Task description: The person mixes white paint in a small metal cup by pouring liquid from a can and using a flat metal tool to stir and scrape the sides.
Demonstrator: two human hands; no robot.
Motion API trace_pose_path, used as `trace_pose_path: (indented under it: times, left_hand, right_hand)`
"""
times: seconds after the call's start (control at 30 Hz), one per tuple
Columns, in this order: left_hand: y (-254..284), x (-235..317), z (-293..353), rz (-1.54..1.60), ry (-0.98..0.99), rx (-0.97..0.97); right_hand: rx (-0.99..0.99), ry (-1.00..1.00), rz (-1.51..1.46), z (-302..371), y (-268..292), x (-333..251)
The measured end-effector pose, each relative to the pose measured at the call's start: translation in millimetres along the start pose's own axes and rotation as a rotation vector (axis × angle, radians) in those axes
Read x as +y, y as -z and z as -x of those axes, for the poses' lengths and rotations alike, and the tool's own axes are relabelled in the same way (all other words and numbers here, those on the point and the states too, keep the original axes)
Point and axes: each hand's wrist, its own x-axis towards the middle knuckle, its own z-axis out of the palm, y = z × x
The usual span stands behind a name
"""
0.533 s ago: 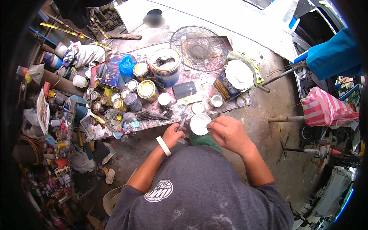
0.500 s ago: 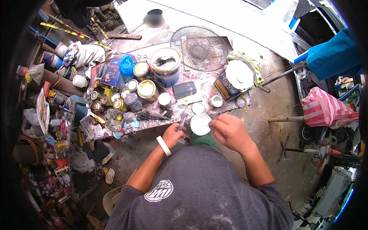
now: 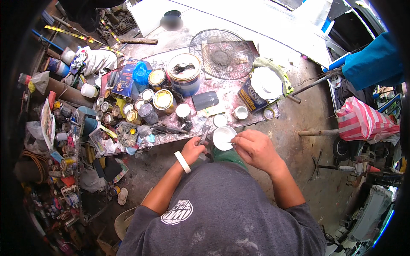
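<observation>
My left hand (image 3: pixel 193 150) is closed round a grey metal tool (image 3: pixel 205 131) that looks like a spray gun. Right beside the tool is a round cup of white paint (image 3: pixel 223 135), at the bench's near edge; whether the two are joined, I cannot tell. Over the cup's right rim my right hand (image 3: pixel 255 148) pinches a thin stirring stick (image 3: pixel 232 141), its end in or just above the white paint. Just beyond the cup stand a small white-topped can (image 3: pixel 220 120) and another small can with pale contents (image 3: pixel 241 112).
Crowding the bench's left half are several paint cans (image 3: pixel 164 99) and a large paint pail (image 3: pixel 184 74). A wire fan guard (image 3: pixel 222 54) lies behind. To the right stands a dark square tin (image 3: pixel 253 96) beside a white-covered container (image 3: pixel 267 83). A metal pipe (image 3: pixel 318 132) juts in from the right.
My right hand has shifted slightly down, and the stick's position in the cup has changed. My left hand stays nearly still on the metal tool.
</observation>
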Motion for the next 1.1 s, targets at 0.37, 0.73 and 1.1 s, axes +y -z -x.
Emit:
trace_pose_path:
  times: [0.37, 0.73, 1.1]
  left_hand:
    - [-2.9, -9.6, 0.8, -0.076, -0.146, 0.181]
    - [3.7, -21.5, -0.2, -0.177, -0.17, 0.286]
    - [5.9, -24.3, -1.8, -0.061, -0.241, 0.331]
  right_hand:
    - [0.201, -0.201, 0.058, 12.8, -8.8, 14.8]
    - [0.132, -0.221, -0.142, 31.0, -13.8, -7.5]
    - [0.268, -0.336, -0.118, 29.6, -37.4, 6.3]
